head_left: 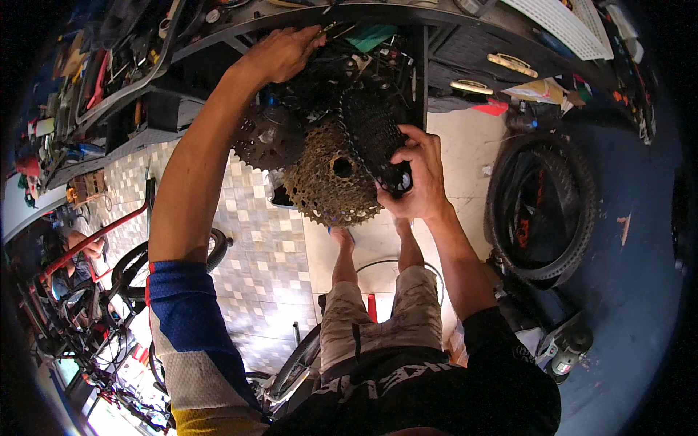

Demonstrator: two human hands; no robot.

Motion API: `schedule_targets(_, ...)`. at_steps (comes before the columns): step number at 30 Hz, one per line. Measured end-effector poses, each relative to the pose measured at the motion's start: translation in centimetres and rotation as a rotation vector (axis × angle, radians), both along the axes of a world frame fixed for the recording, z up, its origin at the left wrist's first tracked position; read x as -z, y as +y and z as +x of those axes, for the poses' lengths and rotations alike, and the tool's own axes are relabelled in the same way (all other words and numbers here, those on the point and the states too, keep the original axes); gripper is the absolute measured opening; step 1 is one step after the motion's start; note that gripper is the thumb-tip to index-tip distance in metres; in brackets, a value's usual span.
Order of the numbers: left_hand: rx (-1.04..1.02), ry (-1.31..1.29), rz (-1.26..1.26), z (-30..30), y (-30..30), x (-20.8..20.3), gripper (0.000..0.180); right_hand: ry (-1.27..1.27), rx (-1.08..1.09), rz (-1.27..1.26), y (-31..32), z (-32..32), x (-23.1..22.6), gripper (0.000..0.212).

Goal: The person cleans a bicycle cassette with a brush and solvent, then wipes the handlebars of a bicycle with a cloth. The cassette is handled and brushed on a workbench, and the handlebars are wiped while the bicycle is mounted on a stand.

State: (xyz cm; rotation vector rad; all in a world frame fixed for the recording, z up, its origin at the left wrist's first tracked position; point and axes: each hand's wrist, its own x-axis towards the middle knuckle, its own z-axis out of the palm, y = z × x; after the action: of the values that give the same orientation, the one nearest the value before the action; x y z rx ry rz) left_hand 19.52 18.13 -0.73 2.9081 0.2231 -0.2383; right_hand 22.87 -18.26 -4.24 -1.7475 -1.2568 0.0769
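Observation:
My right hand (420,173) is curled round the edge of a black bicycle cassette (372,134), fingers on its far side and thumb near its small end. Beside it is a larger, dirty brown cassette (331,178), its toothed rim toward me. A dark chainring (269,136) lies to the left of that one. My left hand (282,54) reaches over the parts to the back of an open drawer (420,80). Its fingers are bent together beside a thin yellowish piece; whether they grip it is hidden.
The drawer sits under a dark workbench (349,13) and holds many small parts and a green piece (369,38). Bicycle tires (542,211) lean at the blue wall on the right. Bicycles (94,312) stand at the left, and a power tool (568,352) lies lower right.

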Motion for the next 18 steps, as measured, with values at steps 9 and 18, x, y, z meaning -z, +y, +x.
schedule_targets(9, -0.05, -0.016, -0.103, 0.21, 0.14, 0.5, 0.04, -0.022, 0.003, -0.015, 0.12, -0.21, -0.03, 0.057)
schedule_targets(18, -0.013, -0.09, -0.112, -0.17, 0.32, 1.03, 0.047, -0.012, -0.018, -0.03, 0.06, -0.2, -0.14, 0.058)
